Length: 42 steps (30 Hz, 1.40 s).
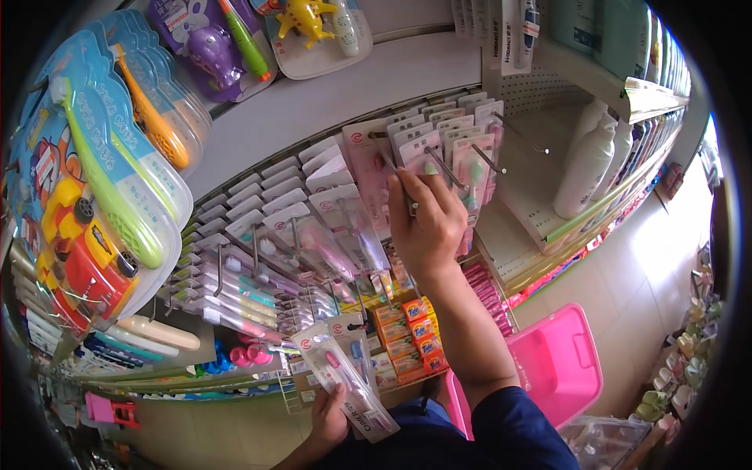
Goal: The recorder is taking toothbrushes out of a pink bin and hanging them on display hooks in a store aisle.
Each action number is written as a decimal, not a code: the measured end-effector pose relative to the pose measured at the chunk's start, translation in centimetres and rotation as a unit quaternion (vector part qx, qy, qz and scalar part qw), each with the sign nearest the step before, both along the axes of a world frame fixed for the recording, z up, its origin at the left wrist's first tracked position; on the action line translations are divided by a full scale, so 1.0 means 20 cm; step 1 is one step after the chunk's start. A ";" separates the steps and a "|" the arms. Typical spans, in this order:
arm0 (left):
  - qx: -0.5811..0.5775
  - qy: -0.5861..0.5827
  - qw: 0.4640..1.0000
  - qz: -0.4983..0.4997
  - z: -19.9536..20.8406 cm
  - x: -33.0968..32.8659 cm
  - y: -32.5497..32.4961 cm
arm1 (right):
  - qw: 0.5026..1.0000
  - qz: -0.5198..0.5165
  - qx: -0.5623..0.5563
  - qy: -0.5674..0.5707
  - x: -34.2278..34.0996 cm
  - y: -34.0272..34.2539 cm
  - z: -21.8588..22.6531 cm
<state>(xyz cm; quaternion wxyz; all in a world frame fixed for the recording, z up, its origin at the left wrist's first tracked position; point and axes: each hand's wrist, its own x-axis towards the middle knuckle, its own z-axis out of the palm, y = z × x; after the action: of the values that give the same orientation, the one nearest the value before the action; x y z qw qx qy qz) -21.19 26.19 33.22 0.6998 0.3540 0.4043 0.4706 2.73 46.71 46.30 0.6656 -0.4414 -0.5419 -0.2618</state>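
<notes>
Toothbrush packs (309, 239) hang mid-frame; left hand (330, 419), lower centre, holds an unhung pack (341, 377); right hand (431, 223) bunches at a hook (377, 135), grip unclear.

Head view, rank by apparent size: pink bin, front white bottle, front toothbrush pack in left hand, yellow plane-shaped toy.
1. Pink bin, partly covered
2. Front toothbrush pack and white bottle: too close to rank; pack looks nearer
3. Yellow plane-shaped toy

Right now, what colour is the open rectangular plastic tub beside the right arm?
The rectangular plastic tub is bright pink, best seen in the head view.
</notes>
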 end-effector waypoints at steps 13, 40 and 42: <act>-0.007 0.005 1.000 -0.001 0.10 0.07 0.00 | 0.998 0.056 -0.001 0.038 0.00 0.01 0.00; 0.144 0.081 0.986 -0.039 0.32 0.20 0.24 | 0.706 0.547 -0.339 0.297 -0.12 -1.04 -0.73; 0.116 0.064 0.990 -0.043 0.34 0.20 0.26 | 0.667 0.585 -0.308 0.345 -0.10 -1.05 -0.71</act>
<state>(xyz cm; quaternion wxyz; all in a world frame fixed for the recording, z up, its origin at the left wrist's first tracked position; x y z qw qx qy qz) -17.11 31.42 39.99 0.6460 0.4793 0.3756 0.4603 0.75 25.66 32.06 0.6476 -0.2728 -0.4707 0.5335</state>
